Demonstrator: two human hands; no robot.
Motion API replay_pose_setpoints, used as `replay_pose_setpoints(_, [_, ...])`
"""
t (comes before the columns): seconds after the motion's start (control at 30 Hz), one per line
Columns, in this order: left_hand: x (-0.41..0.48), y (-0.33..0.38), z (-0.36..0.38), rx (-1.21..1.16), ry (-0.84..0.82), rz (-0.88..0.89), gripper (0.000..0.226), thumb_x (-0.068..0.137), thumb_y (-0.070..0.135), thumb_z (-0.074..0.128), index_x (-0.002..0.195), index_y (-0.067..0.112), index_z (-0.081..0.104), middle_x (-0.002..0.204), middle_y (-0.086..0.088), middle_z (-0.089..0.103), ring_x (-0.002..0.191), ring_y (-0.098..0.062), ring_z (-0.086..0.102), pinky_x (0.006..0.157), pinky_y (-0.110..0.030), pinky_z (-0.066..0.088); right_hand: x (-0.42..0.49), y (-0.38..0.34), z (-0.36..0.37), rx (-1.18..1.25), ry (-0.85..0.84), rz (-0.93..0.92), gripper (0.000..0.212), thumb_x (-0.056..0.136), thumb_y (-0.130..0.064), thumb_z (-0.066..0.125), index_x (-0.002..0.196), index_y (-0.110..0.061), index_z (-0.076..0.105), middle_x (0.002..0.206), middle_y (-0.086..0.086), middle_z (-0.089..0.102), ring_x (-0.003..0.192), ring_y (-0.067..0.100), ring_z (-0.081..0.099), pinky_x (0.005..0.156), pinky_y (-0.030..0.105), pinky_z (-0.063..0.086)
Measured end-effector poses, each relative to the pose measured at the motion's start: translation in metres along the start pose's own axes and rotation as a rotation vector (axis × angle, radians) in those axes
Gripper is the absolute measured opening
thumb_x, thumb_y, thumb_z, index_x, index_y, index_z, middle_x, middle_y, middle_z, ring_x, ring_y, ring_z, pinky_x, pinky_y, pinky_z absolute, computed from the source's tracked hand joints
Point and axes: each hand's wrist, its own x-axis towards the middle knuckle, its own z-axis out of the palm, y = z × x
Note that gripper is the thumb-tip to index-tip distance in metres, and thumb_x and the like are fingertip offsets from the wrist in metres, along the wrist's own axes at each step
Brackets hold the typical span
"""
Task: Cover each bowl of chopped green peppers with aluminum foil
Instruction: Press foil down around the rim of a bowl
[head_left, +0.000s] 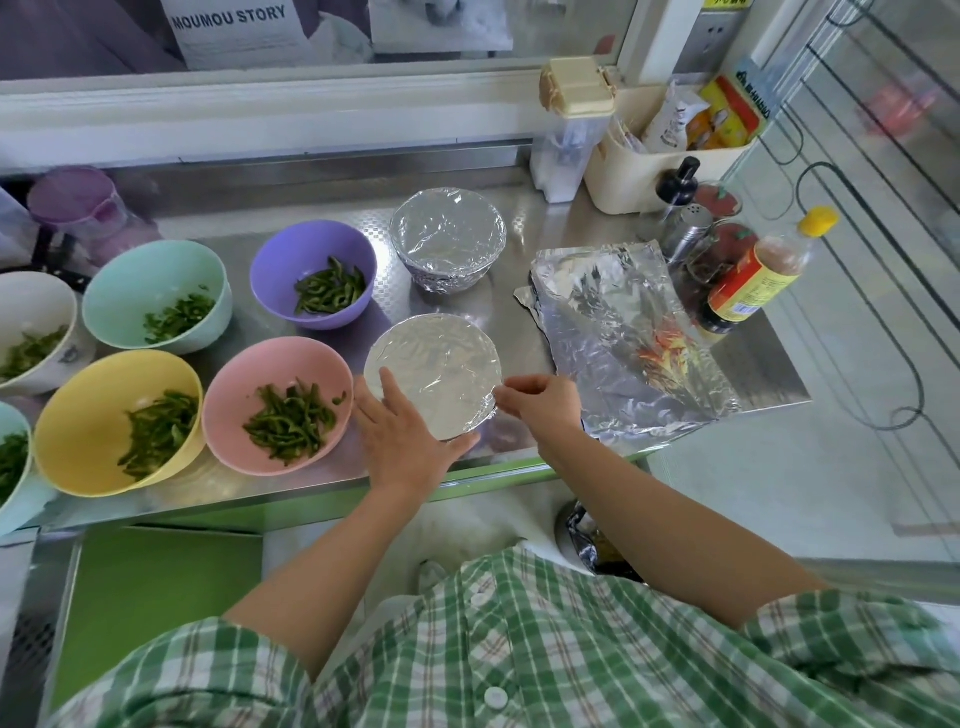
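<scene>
A bowl covered with foil (434, 371) stands near the counter's front edge. My left hand (408, 436) cups its near-left side, fingers laid on the foil top and thumb along the near rim. My right hand (543, 402) pinches the foil at the bowl's right rim. A second foil-covered bowl (448, 236) stands behind it. Uncovered bowls of chopped green pepper sit to the left: pink (278, 405), purple (313, 280), yellow (119, 421), mint (156, 296), white (34, 330), and a light blue one (13, 465) at the left edge. Loose foil sheets (623, 338) lie to the right.
The steel counter (524, 228) ends just right of the foil sheets. Sauce bottle (753, 275), shaker, jars, a cream caddy (660, 161) and a clear dispenser crowd the back right. A purple pitcher (78, 208) stands at back left. A foil roll (592, 545) sits below the counter edge.
</scene>
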Motion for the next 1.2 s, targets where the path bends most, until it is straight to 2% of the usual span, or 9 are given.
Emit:
replay_pose_setpoints(0.27, [0.000,0.002,0.001,-0.010,0.019,0.011,0.141,0.056,0.075,0.076,0.152,-0.002,0.008,0.152,-0.037,0.006,0.146,-0.047,0.005,0.120,-0.049,0.015,-0.004,0.003,0.005,0.117,0.000,0.148,0.011,0.074,0.001,0.080,0.076,-0.005,0.072,0.075,0.013,0.073,0.069,0.025,0.074,0.078,0.038,0.061])
replay_pose_setpoints(0.37, [0.000,0.004,0.001,-0.010,0.017,0.011,0.141,0.056,0.074,0.076,0.152,-0.001,0.008,0.152,-0.036,0.006,0.145,-0.046,0.007,0.120,-0.048,0.017,-0.004,0.003,0.003,0.151,-0.004,0.148,0.009,0.076,0.001,0.079,0.081,-0.003,0.072,0.078,0.013,0.074,0.071,0.025,0.073,0.079,0.037,0.061])
replay_pose_setpoints(0.53, [0.000,0.006,0.004,-0.018,0.027,0.011,0.139,0.057,0.072,0.078,0.152,-0.002,0.008,0.152,-0.036,0.008,0.145,-0.045,0.008,0.119,-0.046,0.014,0.000,0.003,0.004,0.117,-0.011,0.150,0.010,0.076,0.001,0.079,0.075,-0.006,0.071,0.072,0.010,0.072,0.065,0.021,0.071,0.080,0.037,0.060])
replay_pose_setpoints(0.7, [0.004,0.003,0.008,-0.011,0.015,0.000,0.142,0.056,0.072,0.079,0.152,-0.002,0.006,0.153,-0.035,0.006,0.146,-0.044,0.005,0.119,-0.045,0.009,0.015,-0.003,-0.006,-0.004,0.056,0.080,0.013,0.075,-0.017,0.084,0.080,-0.011,0.074,0.072,0.006,0.073,0.072,0.020,0.073,0.079,0.035,0.060])
replay_pose_setpoints(0.77, [0.004,0.003,0.009,-0.016,0.023,0.006,0.142,0.055,0.072,0.079,0.152,-0.003,0.008,0.153,-0.035,0.006,0.146,-0.045,0.006,0.119,-0.046,0.011,0.020,-0.007,-0.003,0.035,0.054,0.055,0.015,0.076,-0.015,0.082,0.086,-0.007,0.075,0.076,0.008,0.074,0.073,0.020,0.073,0.081,0.037,0.060])
replay_pose_setpoints(0.83, [0.005,0.002,0.009,-0.013,0.032,0.013,0.141,0.055,0.071,0.080,0.151,-0.003,0.008,0.153,-0.035,0.006,0.146,-0.045,0.006,0.120,-0.046,0.012,0.021,-0.008,0.002,0.032,0.025,0.031,0.007,0.076,-0.009,0.081,0.076,-0.012,0.075,0.080,0.009,0.075,0.076,0.021,0.073,0.082,0.038,0.060])
replay_pose_setpoints(0.9, [0.006,0.001,0.009,-0.006,0.029,0.011,0.141,0.055,0.069,0.082,0.151,-0.002,0.008,0.153,-0.036,0.005,0.146,-0.044,0.005,0.120,-0.045,0.011,0.022,-0.008,0.004,0.043,0.005,0.043,0.013,0.077,-0.005,0.079,0.072,-0.014,0.073,0.081,0.010,0.075,0.077,0.023,0.073,0.083,0.038,0.060])
replay_pose_setpoints(1.07, [0.008,0.002,0.010,0.001,0.026,0.024,0.140,0.055,0.070,0.081,0.151,0.000,0.008,0.152,-0.036,0.004,0.145,-0.045,0.005,0.120,-0.047,0.013,0.025,0.002,0.003,0.037,-0.010,0.014,0.008,0.079,-0.006,0.078,0.080,-0.014,0.075,0.084,0.007,0.075,0.080,0.020,0.073,0.085,0.037,0.059])
replay_pose_setpoints(1.2, [0.007,-0.003,0.008,-0.088,0.019,0.045,0.134,0.052,0.070,0.081,0.149,0.002,0.016,0.144,-0.028,0.024,0.134,-0.038,0.023,0.112,-0.043,0.026,0.033,-0.004,-0.003,0.015,-0.035,-0.015,0.011,0.079,-0.007,0.077,0.086,-0.016,0.076,0.088,0.006,0.076,0.088,0.019,0.072,0.091,0.037,0.056])
